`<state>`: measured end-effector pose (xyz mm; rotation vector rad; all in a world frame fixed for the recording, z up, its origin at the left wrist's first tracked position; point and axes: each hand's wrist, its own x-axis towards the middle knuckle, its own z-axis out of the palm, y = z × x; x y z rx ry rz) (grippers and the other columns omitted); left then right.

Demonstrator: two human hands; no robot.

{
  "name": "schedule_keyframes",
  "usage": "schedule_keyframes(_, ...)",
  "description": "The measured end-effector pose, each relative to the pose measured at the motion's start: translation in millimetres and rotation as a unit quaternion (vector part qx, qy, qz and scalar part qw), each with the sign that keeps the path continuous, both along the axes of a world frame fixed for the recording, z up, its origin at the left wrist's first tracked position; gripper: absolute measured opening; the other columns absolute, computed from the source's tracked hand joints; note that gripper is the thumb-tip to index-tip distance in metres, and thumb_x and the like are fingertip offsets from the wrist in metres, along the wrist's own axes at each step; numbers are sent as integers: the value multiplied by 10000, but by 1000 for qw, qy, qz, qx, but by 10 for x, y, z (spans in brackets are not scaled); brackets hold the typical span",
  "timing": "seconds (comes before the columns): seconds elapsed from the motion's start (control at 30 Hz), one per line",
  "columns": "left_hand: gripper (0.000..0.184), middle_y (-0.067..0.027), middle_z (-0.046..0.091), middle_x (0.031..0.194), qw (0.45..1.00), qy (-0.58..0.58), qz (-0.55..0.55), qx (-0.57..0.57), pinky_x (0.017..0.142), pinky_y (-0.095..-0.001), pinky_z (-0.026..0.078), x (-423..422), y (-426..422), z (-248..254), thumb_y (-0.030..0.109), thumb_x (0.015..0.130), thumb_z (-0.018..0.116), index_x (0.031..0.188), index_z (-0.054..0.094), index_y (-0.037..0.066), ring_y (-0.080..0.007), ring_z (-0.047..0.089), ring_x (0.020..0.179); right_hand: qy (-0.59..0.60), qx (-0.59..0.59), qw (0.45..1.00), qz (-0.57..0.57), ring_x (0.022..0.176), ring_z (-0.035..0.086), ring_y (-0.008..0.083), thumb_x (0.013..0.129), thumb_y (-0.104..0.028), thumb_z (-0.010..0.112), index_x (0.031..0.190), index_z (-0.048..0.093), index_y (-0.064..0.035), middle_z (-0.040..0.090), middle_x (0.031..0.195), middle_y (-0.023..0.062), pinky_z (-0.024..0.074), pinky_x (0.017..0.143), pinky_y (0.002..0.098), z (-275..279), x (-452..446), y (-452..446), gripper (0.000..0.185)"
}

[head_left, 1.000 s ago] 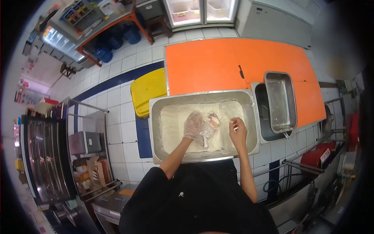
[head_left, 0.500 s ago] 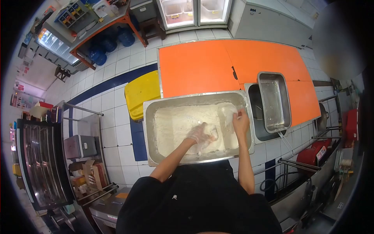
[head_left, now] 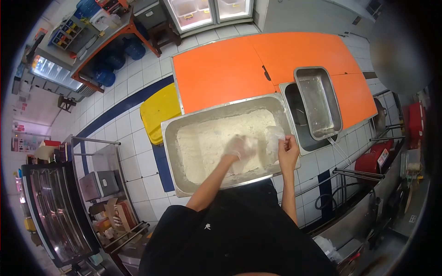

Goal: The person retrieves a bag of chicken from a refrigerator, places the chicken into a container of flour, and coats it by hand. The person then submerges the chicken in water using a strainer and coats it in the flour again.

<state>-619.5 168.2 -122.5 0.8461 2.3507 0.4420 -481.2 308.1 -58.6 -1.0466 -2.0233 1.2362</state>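
Observation:
A deep metal tub [head_left: 171, 171] holds pale flour [head_left: 202, 147]. My left hand [head_left: 240, 147], in a clear plastic glove, is in the flour near the middle of the tub; its fingers are smeared by motion, and anything under them is hidden. At the tub's right side my right hand [head_left: 288, 149] is bare, its fingers pinched on a thin clear plastic glove [head_left: 275, 138] that hangs over the flour.
Behind the tub is an orange tabletop [head_left: 221, 73]. An empty metal pan [head_left: 317, 101] rests over a sunken basin [head_left: 294, 106] at right. A yellow lid [head_left: 160, 110] is at the left, a rack [head_left: 55, 202] farther left.
The pieces seen in the flour a second ago are no longer visible. My right hand has closed on the clear plastic, which now hangs beside it. The whole view has shifted and tilted slightly.

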Motion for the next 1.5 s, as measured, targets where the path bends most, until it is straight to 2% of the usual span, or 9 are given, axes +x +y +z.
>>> schedule_keyframes(0.17, 745, -215, 585, 1226, 989, -1, -75, 127, 924, -429, 477, 197, -209, -784, 486, 682, 770, 1251, 553, 57, -341, 601, 1087, 7, -1, 1000, -1, 559, 459, 78, 830, -94, 654, 930, 596, -14, 536, 663, 23, 385, 519, 246, 34, -8, -30, 140)
schedule_keyframes(0.3, 718, -216, 581, 1230, 992, -87, 87, 37, 914, -432, 480, -104, -541, 28, 439, 691, 770, 1279, 537, 99, -345, 599, 1086, 14, -24, 1000, -7, 556, 452, 76, 839, -89, 644, 907, 588, -15, 518, 641, 13, 378, 514, 246, 56, -13, -38, 115)
schedule_keyframes(0.47, 472, -212, 651, 1053, 938, 85, 47, 334, 874, -455, 488, -239, -990, 271, 341, 794, 662, 1197, 579, 110, -382, 610, 1019, 4, -27, 1000, 14, 555, 449, 72, 844, -80, 637, 897, 586, -18, 526, 631, 9, 373, 512, 243, -30, -21, -86, 96)
schedule_keyframes(0.67, 303, -218, 662, 941, 994, 46, 83, -59, 816, -472, 499, -273, -1025, -446, 279, 886, 525, 1069, 639, 67, -382, 639, 910, 15, -26, 999, 24, 561, 454, 69, 847, -71, 637, 907, 587, -17, 544, 650, 10, 377, 520, 238, 77, -18, -90, 95)
schedule_keyframes(0.83, 409, -249, 656, 841, 986, 54, -160, -11, 787, -476, 505, 322, -427, 88, 384, 878, 514, 978, 674, 21, -366, 654, 879, 32, -58, 998, -1, 576, 454, 54, 860, -66, 630, 935, 592, -8, 548, 669, -4, 382, 529, 227, 30, 86, -59, 102)
schedule_keyframes(1.03, 677, -279, 565, 1252, 973, -221, -65, -25, 1004, -358, 416, -163, -375, -38, 483, 840, 554, 1296, 528, -17, -366, 522, 1208, 17, -39, 999, 7, 584, 465, 52, 858, -77, 639, 946, 592, 8, 560, 682, 4, 387, 533, 223, 64, 113, -48, 131)
schedule_keyframes(1.2, 634, -253, 622, 1155, 968, 43, 91, 228, 957, -410, 456, -343, -427, -292, 475, 850, 546, 1240, 562, -25, -370, 591, 1105, 31, -59, 998, -7, 582, 464, 51, 854, -70, 638, 943, 589, 10, 563, 679, 7, 383, 531, 224, 93, 109, -43, 130)
schedule_keyframes(1.37, 637, -254, 633, 1119, 987, 22, 134, -81, 937, -432, 469, -313, -480, -325, 438, 846, 564, 1280, 515, -25, -393, 611, 1052, 25, -63, 998, 8, 580, 461, 50, 851, -63, 635, 932, 585, 9, 562, 674, 10, 381, 529, 225, 123, 141, -24, 120)
schedule_keyframes(1.5, 535, -291, 627, 1071, 990, 6, 141, -11, 892, -460, 474, 162, -647, -548, 418, 851, 563, 1164, 583, -16, -421, 604, 1024, 10, -62, 998, 9, 614, 430, 22, 871, -37, 609, 868, 564, -24, 501, 688, -49, 358, 556, 191, 150, 141, -21, 47)
